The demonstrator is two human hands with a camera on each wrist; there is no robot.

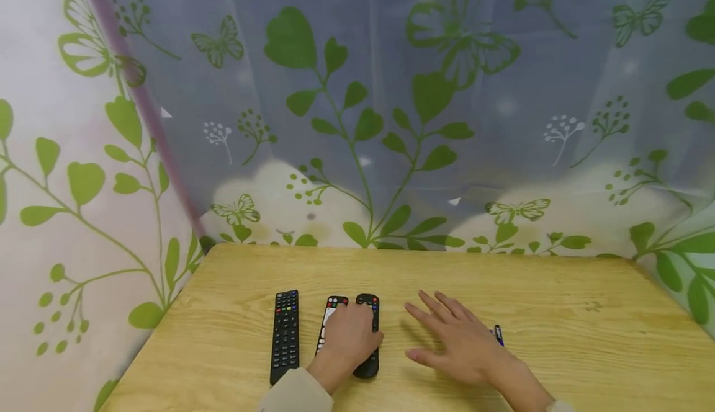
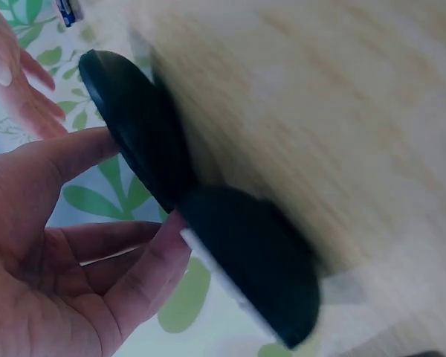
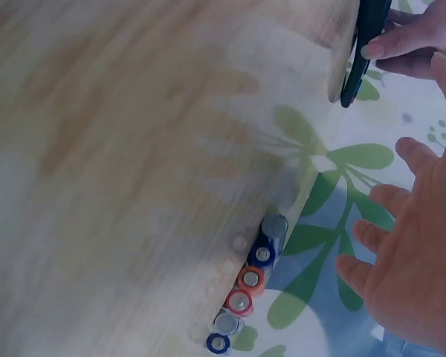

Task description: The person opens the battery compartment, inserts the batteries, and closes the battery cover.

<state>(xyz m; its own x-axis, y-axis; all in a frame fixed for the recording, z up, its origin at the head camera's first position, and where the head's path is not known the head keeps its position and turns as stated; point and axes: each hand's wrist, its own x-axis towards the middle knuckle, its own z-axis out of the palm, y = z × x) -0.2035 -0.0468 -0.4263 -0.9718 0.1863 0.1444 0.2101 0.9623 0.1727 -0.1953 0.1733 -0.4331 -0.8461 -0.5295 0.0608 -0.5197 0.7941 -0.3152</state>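
Observation:
My left hand reaches over two remote controls and grips the black round-ended remote by its sides, thumb on the right edge. Against its fingers lies the middle remote, black with a white face, partly hidden by the hand. In the left wrist view the thumb presses the black remote, and the fingertips reach the seam beside the white-faced one. Spread and holding nothing, my right hand hovers over the table. Near it stands a row of several batteries, mostly hidden by that hand in the head view.
A long black remote with coloured buttons lies on the left of the wooden table. Behind the table hangs a curtain printed with leaves and butterflies, and a similar sheet covers the left side.

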